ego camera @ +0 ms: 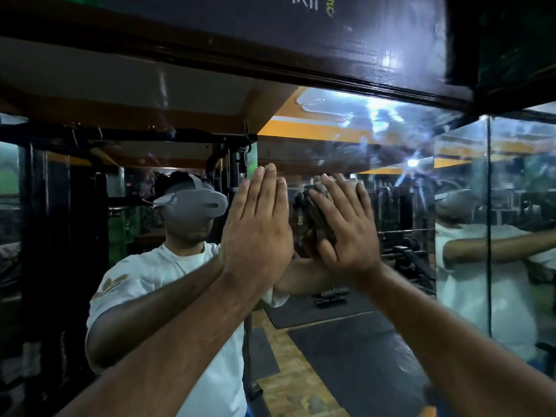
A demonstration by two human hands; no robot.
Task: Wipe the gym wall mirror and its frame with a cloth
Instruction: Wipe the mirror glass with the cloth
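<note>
The wall mirror (pixel 361 152) fills the view, streaked with smears near its top. Its dark wooden frame (pixel 391 88) runs across the top. My left hand (pixel 258 224) lies flat on the glass with straight fingers and holds nothing. To its right, my right hand (pixel 346 224) presses a dark crumpled cloth (pixel 313 215) flat against the mirror, fingers spread and straight. Most of the cloth is hidden under that palm.
A second mirror panel (pixel 517 236) meets this one at a vertical seam (pixel 489 224) on the right. The glass reflects a person in a white shirt, a black rack, a bench, dumbbells and floor mats. A dark board with lettering (pixel 301 4) hangs above the frame.
</note>
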